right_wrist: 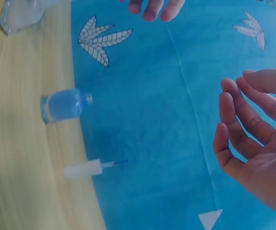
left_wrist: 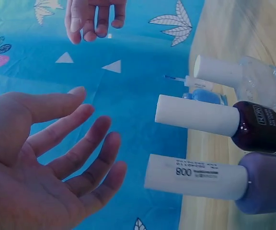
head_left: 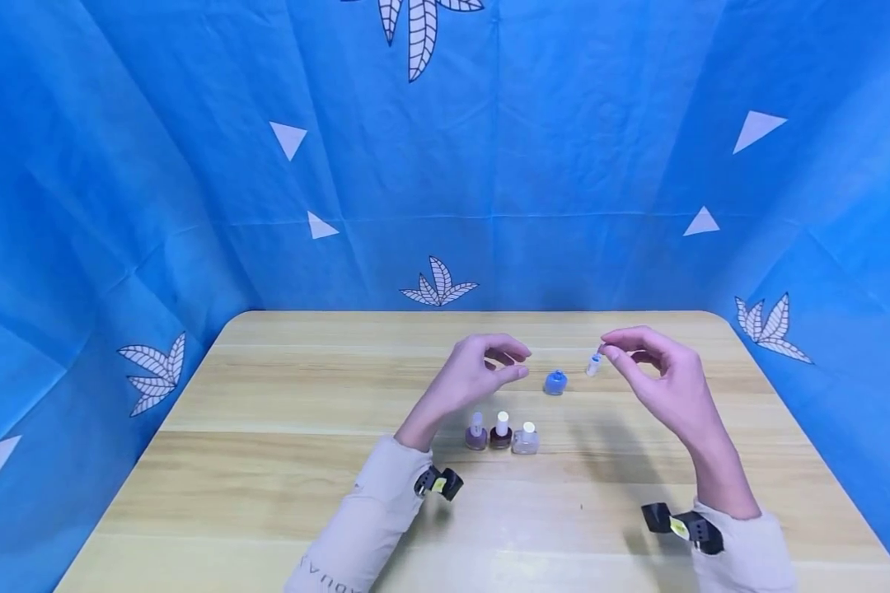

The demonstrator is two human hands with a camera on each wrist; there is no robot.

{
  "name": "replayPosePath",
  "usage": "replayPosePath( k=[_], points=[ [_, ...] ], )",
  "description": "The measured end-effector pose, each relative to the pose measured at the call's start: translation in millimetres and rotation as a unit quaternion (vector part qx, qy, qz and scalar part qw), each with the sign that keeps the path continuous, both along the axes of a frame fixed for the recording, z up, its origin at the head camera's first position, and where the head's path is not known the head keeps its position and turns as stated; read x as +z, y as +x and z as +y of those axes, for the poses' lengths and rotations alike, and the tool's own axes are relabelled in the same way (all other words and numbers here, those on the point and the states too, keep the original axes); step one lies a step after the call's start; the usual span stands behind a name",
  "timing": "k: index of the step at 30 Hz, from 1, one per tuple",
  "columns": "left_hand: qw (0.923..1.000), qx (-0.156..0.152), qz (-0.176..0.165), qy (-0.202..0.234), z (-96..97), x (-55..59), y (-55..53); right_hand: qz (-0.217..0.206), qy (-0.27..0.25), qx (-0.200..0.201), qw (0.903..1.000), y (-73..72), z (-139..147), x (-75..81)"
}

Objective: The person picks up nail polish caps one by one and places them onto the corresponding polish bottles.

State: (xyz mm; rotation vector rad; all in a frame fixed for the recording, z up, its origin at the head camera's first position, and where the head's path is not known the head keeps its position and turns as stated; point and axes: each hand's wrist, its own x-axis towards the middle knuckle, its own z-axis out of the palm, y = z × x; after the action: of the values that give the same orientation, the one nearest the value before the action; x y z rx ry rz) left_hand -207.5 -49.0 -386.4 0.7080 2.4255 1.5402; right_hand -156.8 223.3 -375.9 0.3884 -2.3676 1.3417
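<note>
An uncapped nail polish bottle (right_wrist: pixel 65 104) filled with blue stands upright on the table, its neck bare. To its right its white brush cap (right_wrist: pixel 83 170) stands on end, the blue-stained brush (right_wrist: pixel 121 162) pointing up. My right hand (head_left: pixel 663 379) hovers beside the brush cap, fingers loosely bent; the right wrist view shows a gap between them and the brush. Left of the blue bottle, my left hand (head_left: pixel 470 375) hangs in the air with relaxed fingers and nothing in it.
Nearer to me, three capped polish bottles stand in a row: a mauve one (head_left: pixel 476 437), a dark red one (head_left: pixel 500 437) and a clear one (head_left: pixel 526 441). The wooden table (head_left: pixel 267 461) ends at a blue patterned cloth (head_left: pixel 564 165) behind and at both sides.
</note>
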Motion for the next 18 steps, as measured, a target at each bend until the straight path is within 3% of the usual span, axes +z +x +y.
replayPosePath(
  k=[11, 18],
  points=[
    [0.9986, -0.015, -0.036, -0.035, 33.1, 6.0, -19.9, -0.007, -0.052, -0.075, 0.9958, -17.1, 16.5, -26.0],
    [0.9966, -0.012, -0.059, -0.056, 47.2, 5.1, -28.1, -0.058, -0.070, -0.098, 0.9910, -28.1, 22.8, -45.0]
  ],
)
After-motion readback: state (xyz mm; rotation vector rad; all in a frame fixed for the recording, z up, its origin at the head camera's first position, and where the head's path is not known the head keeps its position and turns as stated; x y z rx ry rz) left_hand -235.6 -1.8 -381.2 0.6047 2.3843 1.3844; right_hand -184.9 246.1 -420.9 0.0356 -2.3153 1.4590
